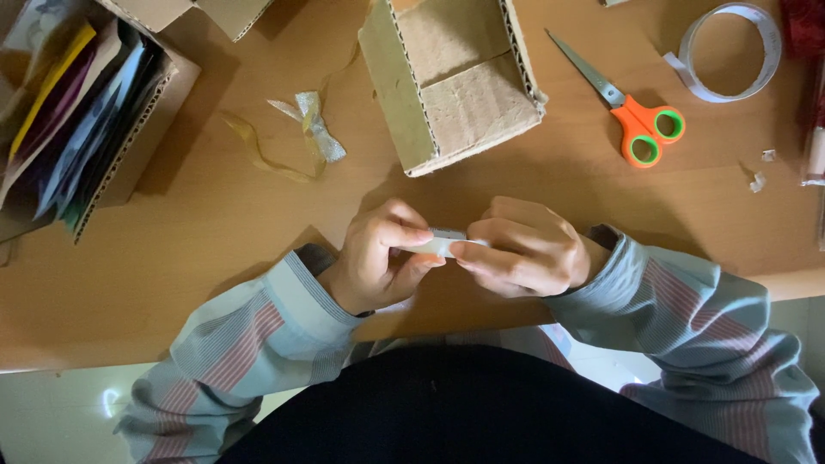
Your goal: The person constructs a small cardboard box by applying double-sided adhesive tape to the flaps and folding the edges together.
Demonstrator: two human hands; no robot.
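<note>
We pinch one small white strip (444, 244) between our left hand (378, 258) and right hand (524, 249), fingertips closed on it at table centre. At twelve o'clock sits one cardboard box (451, 82); at two, one pair of orange scissors (632, 116) and one tape ring (730, 51); at ten, one ribbon bow (314, 129).

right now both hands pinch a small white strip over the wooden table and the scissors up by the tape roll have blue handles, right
Not quite. The head view shows the scissors have orange handles with green inside the loops, not blue. The rest holds: the left hand and the right hand pinch a small white strip over the wooden table, beside the tape roll.
</note>
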